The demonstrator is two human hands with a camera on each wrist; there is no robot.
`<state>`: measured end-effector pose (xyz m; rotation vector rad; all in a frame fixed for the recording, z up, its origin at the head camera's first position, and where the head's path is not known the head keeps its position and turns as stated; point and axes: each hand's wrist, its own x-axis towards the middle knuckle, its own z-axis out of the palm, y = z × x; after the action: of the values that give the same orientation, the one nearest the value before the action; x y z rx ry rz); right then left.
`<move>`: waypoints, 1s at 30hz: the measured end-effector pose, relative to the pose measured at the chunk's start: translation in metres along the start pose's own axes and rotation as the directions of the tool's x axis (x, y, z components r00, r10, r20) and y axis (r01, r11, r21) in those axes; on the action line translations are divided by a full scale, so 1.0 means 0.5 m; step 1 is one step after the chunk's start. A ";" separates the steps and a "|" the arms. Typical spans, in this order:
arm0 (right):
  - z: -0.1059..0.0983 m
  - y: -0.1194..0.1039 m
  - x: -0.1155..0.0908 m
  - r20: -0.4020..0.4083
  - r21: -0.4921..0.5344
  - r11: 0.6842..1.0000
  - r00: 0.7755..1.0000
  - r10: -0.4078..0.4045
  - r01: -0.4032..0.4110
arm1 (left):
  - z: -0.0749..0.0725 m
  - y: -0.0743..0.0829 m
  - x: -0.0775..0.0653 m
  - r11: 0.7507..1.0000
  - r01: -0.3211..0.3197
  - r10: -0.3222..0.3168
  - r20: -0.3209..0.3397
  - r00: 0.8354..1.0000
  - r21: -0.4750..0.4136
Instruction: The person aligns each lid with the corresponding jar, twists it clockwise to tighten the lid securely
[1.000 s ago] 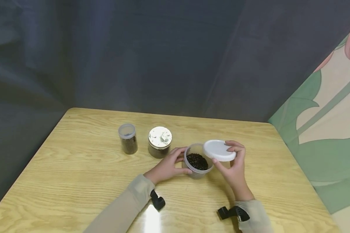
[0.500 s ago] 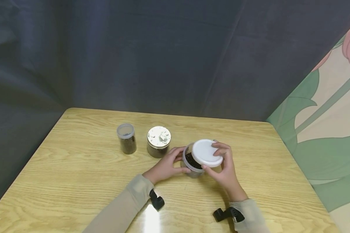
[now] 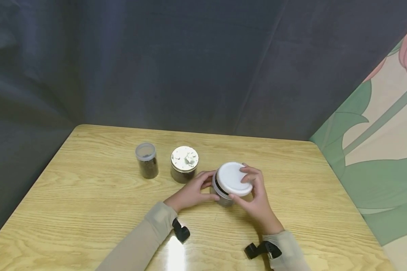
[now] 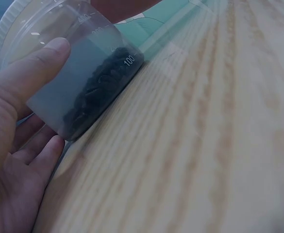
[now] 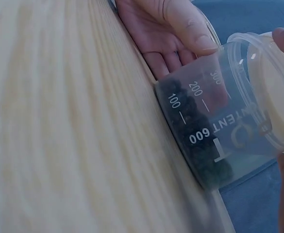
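Observation:
A clear plastic jar (image 3: 225, 201) stands upright on the table, with printed volume marks and dark bean-like pieces (image 4: 100, 90) in its bottom. My left hand (image 3: 192, 192) holds it from the left, thumb on the near side and fingers curved behind. In my right hand (image 3: 256, 203) is a white screw lid (image 3: 234, 178), pinched at its edge with fingers over its top. The lid lies tilted over the jar's mouth, and a dark gap shows along the left rim. From the right wrist view, the left hand's thumb presses the jar's wall (image 5: 200, 121).
A metal-lidded jar (image 3: 184, 165) with dark contents stands just beyond my left hand. Farther left is a slim clear jar (image 3: 147, 162) with dark contents and a translucent lid. The wooden table (image 3: 88, 188) ends at a dark curtain (image 3: 190, 67).
My right hand has brought the white lid leftward from beside the jar to over its mouth, covering the view of the dark pieces. The left hand has kept its hold on the jar.

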<state>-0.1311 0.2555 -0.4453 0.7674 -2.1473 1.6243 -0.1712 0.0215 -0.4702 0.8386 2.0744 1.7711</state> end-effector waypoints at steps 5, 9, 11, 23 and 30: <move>0.002 0.003 -0.003 0.031 -0.019 1.000 0.999 0.018 -0.018 | 0.000 -0.001 0.002 1.000 -0.004 0.004 0.005 1.000 -0.006; 0.004 0.003 -0.004 0.052 -0.045 0.999 0.998 0.016 -0.014 | -0.001 0.001 0.001 1.000 -0.008 0.008 0.006 1.000 -0.009; 0.004 0.004 -0.004 0.064 -0.062 0.998 0.998 0.019 -0.015 | -0.001 0.001 0.000 1.000 -0.008 0.008 0.007 1.000 -0.012; 0.004 0.008 -0.008 0.086 -0.108 0.993 0.995 0.051 -0.041 | -0.003 -0.001 0.001 1.000 -0.003 0.004 0.022 1.000 -0.028; -0.011 0.012 -0.008 0.087 -0.024 0.999 0.995 0.048 -0.046 | -0.003 -0.005 0.003 0.999 0.001 0.000 0.024 1.000 -0.040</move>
<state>-0.1316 0.2627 -0.4507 0.8012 -2.2558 1.6156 -0.1738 0.0213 -0.4720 0.8437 2.0174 1.7867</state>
